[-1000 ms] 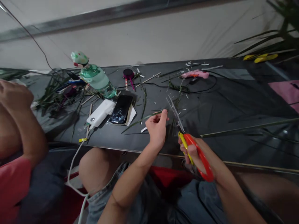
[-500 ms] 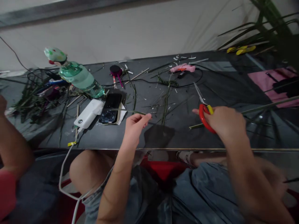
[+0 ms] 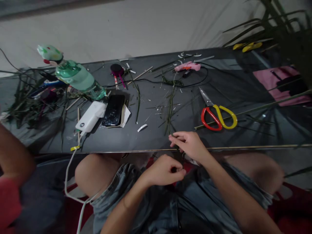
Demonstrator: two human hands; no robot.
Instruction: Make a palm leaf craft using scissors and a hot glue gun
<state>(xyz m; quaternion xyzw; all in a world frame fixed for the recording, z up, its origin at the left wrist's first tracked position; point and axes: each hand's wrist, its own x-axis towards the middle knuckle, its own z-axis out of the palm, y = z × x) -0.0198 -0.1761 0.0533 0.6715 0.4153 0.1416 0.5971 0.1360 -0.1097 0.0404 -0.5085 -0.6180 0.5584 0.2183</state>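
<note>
Several thin, dark-green strips (image 3: 170, 109)

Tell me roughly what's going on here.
A person sits at a dark table. Their right hand is at the near edge, fingers by the lower ends of some thin green leaf strips. Their left hand is curled over the lap; whether it holds anything is unclear. The scissors lie on the table, out of both hands. A phone and green bottle lie farther left.
</note>
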